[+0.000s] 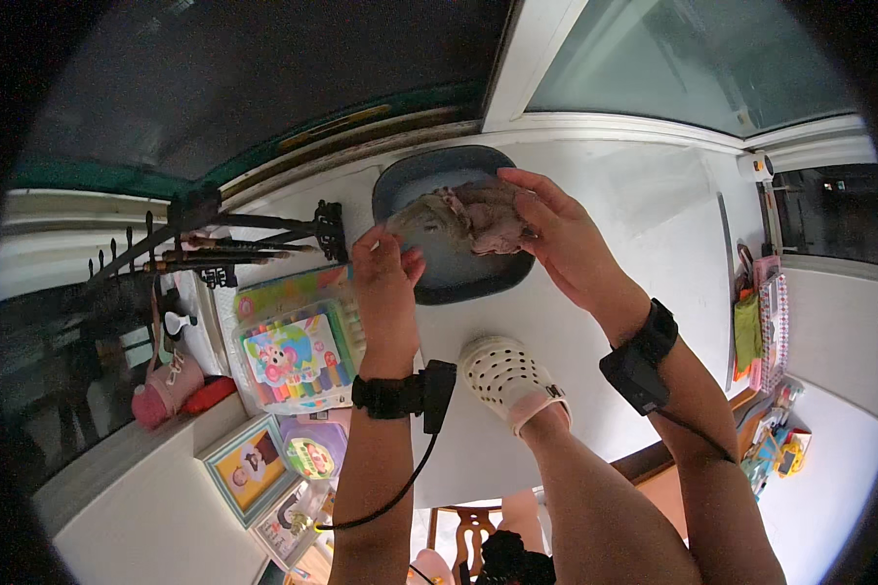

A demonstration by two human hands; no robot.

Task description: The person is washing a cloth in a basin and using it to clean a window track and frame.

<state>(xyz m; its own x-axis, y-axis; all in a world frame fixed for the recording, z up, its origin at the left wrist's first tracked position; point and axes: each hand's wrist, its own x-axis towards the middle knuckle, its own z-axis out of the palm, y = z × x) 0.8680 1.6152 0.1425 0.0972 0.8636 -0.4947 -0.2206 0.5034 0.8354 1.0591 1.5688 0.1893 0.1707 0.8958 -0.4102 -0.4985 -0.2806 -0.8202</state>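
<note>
A wrinkled grey-pink cloth (485,216) is stretched between my hands above a dark blue-grey basin (463,289). My left hand (385,273) is closed at the cloth's left end, by the basin's left rim. At the right end, the thumb and fingers of my right hand (564,237) grip the bunched part of the cloth. The basin stands on a white surface (644,224) beside the window. Black bands with small boxes and cables sit on both my wrists.
My foot in a white clog (507,378) stands on the surface just below the basin. Left are a dark brush stand (330,231), a case of colored markers (298,356) and a picture frame (249,468). Window glass (693,63) rises behind. A wooden chair (475,531) is below.
</note>
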